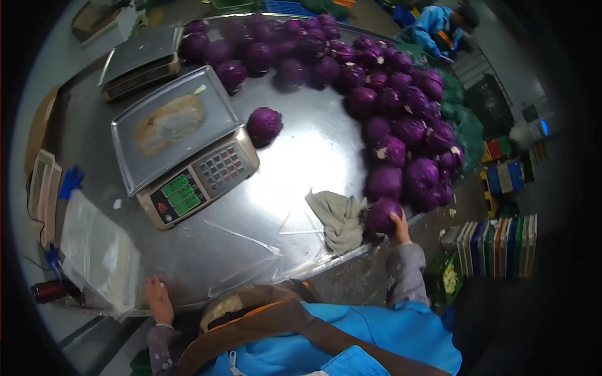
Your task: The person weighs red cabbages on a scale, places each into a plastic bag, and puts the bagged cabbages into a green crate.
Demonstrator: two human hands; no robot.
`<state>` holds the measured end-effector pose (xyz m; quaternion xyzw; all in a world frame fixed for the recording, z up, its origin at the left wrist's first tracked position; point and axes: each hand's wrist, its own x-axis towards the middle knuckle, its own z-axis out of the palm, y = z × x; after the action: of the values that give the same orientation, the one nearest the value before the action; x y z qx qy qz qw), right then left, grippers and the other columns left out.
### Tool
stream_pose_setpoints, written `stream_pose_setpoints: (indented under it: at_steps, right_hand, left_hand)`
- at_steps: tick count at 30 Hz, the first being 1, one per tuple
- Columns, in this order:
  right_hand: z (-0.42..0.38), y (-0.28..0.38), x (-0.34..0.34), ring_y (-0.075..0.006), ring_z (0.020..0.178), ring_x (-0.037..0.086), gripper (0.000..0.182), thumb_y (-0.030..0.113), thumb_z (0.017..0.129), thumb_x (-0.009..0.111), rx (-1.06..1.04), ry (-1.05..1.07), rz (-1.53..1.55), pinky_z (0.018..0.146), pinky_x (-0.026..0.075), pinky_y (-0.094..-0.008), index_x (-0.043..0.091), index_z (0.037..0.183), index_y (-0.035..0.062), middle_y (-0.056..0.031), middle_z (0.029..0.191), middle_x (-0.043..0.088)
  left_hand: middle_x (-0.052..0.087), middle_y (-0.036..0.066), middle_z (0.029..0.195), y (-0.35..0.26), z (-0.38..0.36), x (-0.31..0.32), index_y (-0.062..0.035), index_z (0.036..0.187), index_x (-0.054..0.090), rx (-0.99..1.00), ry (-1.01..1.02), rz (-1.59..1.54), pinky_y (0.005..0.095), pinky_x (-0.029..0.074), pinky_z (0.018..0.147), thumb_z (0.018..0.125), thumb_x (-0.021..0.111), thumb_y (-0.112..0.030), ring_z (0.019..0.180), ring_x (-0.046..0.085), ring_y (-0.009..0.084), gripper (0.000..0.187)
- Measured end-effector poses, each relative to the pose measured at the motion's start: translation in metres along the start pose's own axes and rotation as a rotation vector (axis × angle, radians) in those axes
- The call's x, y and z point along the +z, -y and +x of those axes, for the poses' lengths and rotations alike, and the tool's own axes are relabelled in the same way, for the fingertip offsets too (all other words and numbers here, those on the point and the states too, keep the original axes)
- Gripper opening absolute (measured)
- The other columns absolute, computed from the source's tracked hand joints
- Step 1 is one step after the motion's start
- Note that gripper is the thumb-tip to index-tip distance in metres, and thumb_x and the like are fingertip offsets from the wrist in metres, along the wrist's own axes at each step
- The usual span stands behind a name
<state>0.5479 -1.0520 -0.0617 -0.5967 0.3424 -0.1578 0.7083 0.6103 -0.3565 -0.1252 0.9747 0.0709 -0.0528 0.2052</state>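
Note:
My right hand [400, 228] grips a red cabbage [381, 216] at the table's right front edge, beside a crumpled grey-green cloth [338, 220]. My left hand [159, 299] rests on the front edge of the metal table [301, 156], fingers stretched out and holding nothing. Close to it lies a stack of clear plastic bags [103, 250]. A digital scale [188, 141] with a lit green display stands left of centre, its pan carrying only a brownish stain and a small scrap. One single red cabbage [264, 126] sits against the scale's right side.
A large heap of red cabbages [401, 106] curves along the back and right edge, with green netting [463, 131] beyond. A second scale [141, 62] stands at back left. Stacked crates [495, 247] are on the floor at right. A co-worker in blue [433, 31] is at far right.

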Motion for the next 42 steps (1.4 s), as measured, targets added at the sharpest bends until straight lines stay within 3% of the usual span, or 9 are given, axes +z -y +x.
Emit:
stream_pose_setpoints:
  at_steps: [4, 8, 12, 18, 26, 32, 36, 39, 42]
  right_hand:
    - [0.003, 0.051, 0.126, -0.0286, 0.119, 0.045, 0.073, 0.039, 0.075, 0.063, 0.144, 0.526, 0.5, 0.1, 0.037, -0.0417, 0.033, 0.132, 0.0038, -0.0152, 0.128, 0.044]
    - [0.051, 0.083, 0.319, -0.0239, 0.108, 0.051, 0.063, 0.023, 0.074, 0.068, -0.012, 0.741, 0.201, 0.092, 0.043, -0.0351, 0.039, 0.127, 0.003, -0.0127, 0.118, 0.051]
    - [0.073, 0.096, 0.472, -0.0265, 0.1, 0.057, 0.078, 0.036, 0.058, 0.08, -0.398, 0.744, -0.389, 0.086, 0.045, -0.0349, 0.045, 0.12, 0.0049, -0.0133, 0.107, 0.057]
    - [0.058, 0.11, 0.527, -0.0418, 0.115, 0.046, 0.11, 0.062, 0.047, 0.077, -0.612, 0.762, -1.331, 0.096, 0.039, -0.0396, 0.034, 0.136, 0.0147, -0.0314, 0.125, 0.041]
    - [0.11, 0.136, 0.507, -0.0392, 0.126, 0.033, 0.093, 0.055, 0.065, 0.073, -0.249, 0.981, -0.876, 0.09, 0.038, -0.0546, 0.028, 0.139, 0.0186, -0.028, 0.135, 0.031]
    - [0.115, 0.059, 0.548, -0.021, 0.099, 0.056, 0.063, 0.035, 0.076, 0.068, -0.055, 1.231, -0.28, 0.086, 0.044, -0.0317, 0.045, 0.125, 0.0019, -0.0127, 0.11, 0.056]
    - [0.082, 0.048, 0.507, -0.0299, 0.112, 0.051, 0.062, 0.043, 0.084, 0.049, 0.454, 1.329, 0.339, 0.093, 0.044, -0.0471, 0.038, 0.129, 0.0013, -0.02, 0.123, 0.049]
    - [-0.011, 0.029, 0.461, -0.0382, 0.112, 0.045, 0.055, 0.058, 0.085, 0.037, 0.781, 1.306, 0.681, 0.091, 0.037, -0.052, 0.044, 0.129, 0.0265, -0.014, 0.132, 0.043]
    - [-0.085, -0.01, 0.411, -0.0376, 0.115, 0.045, 0.054, 0.05, 0.086, 0.044, 0.883, 1.204, 0.893, 0.09, 0.039, -0.0569, 0.043, 0.129, 0.0192, -0.0129, 0.133, 0.042]
  left_hand:
    - [0.06, 0.016, 0.092, -0.075, 0.011, -0.03, -0.0012, 0.092, 0.063, 0.129, 0.016, 0.072, 0.0421, 0.042, 0.082, 0.073, 0.061, -0.02, 0.092, 0.054, 0.0345, 0.027]
    - [0.061, 0.016, 0.088, -0.09, 0.037, -0.014, -0.0021, 0.083, 0.063, 0.072, 0.085, 0.177, 0.041, 0.044, 0.078, 0.063, 0.065, -0.018, 0.088, 0.055, 0.0335, 0.026]
    - [0.058, 0.014, 0.094, -0.081, 0.046, -0.022, -0.0042, 0.09, 0.058, 0.105, 0.166, 0.282, 0.0419, 0.044, 0.078, 0.061, 0.064, -0.016, 0.092, 0.053, 0.0304, 0.032]
    - [0.054, 0.011, 0.101, -0.094, 0.039, -0.027, -0.0057, 0.098, 0.052, 0.033, 0.215, 0.382, 0.0416, 0.045, 0.075, 0.063, 0.065, -0.014, 0.099, 0.051, 0.0283, 0.038]
    - [0.051, 0.013, 0.104, -0.09, 0.018, -0.044, -0.0013, 0.09, 0.055, 0.068, 0.152, 0.197, 0.0385, 0.048, 0.074, 0.076, 0.054, -0.007, 0.094, 0.052, 0.0291, 0.016]
    - [0.053, 0.014, 0.102, -0.09, 0.007, -0.037, -0.0023, 0.086, 0.061, 0.212, 0.146, 0.384, 0.0386, 0.049, 0.07, 0.076, 0.053, -0.007, 0.085, 0.056, 0.0297, 0.014]
    - [0.056, 0.011, 0.104, -0.132, 0.024, -0.073, -0.001, 0.101, 0.056, 0.088, 0.094, 0.324, 0.0401, 0.05, 0.067, 0.074, 0.055, -0.006, 0.079, 0.059, 0.0306, 0.028]
    - [0.057, 0.009, 0.109, -0.122, 0.013, -0.029, -0.0025, 0.115, 0.051, 0.049, 0.202, 0.344, 0.0414, 0.049, 0.065, 0.073, 0.056, -0.006, 0.078, 0.061, 0.0312, 0.042]
    - [0.056, 0.01, 0.113, -0.128, 0.011, -0.039, -0.0051, 0.123, 0.046, 0.057, 0.188, 0.359, 0.041, 0.05, 0.063, 0.076, 0.054, -0.006, 0.079, 0.062, 0.03, 0.049]
